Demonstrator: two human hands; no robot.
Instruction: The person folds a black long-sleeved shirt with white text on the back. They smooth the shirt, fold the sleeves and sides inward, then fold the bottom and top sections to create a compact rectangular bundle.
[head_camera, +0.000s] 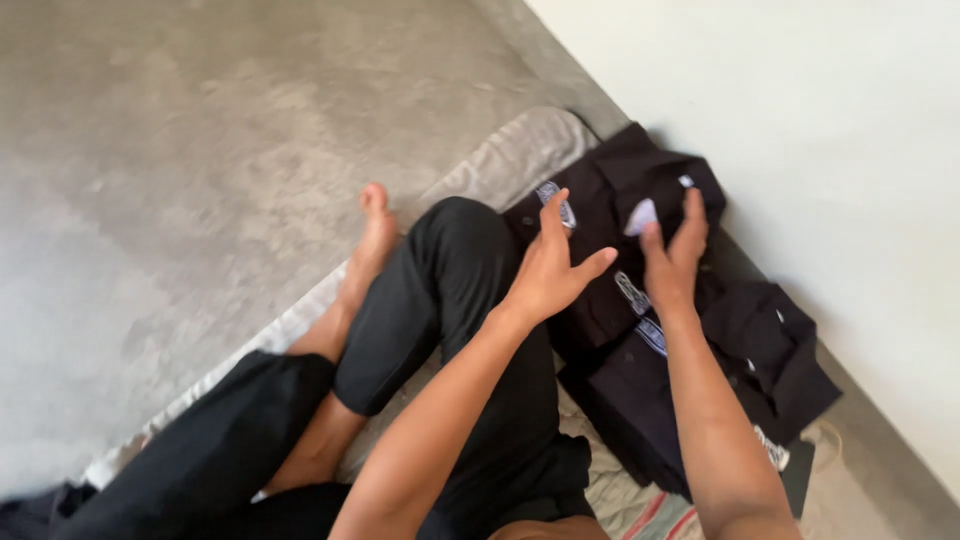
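Observation:
My left hand (552, 266) is raised with fingers spread, holding nothing, just above a folded black shirt (610, 205) that has white patches and a white neck label. My right hand (672, 258) hovers over the same shirt near its collar, fingers loosely apart, empty. This shirt lies on top of a stack of similar folded black garments (745, 360) next to the wall. My crossed legs in black trousers (440, 300) lie to the left of the pile.
A grey mat (505, 160) covers the concrete floor (200, 150) under me and the clothes. A pale wall (830, 150) runs along the right. My bare foot (370, 240) rests on the mat's edge. A striped cloth (655, 515) shows near the bottom.

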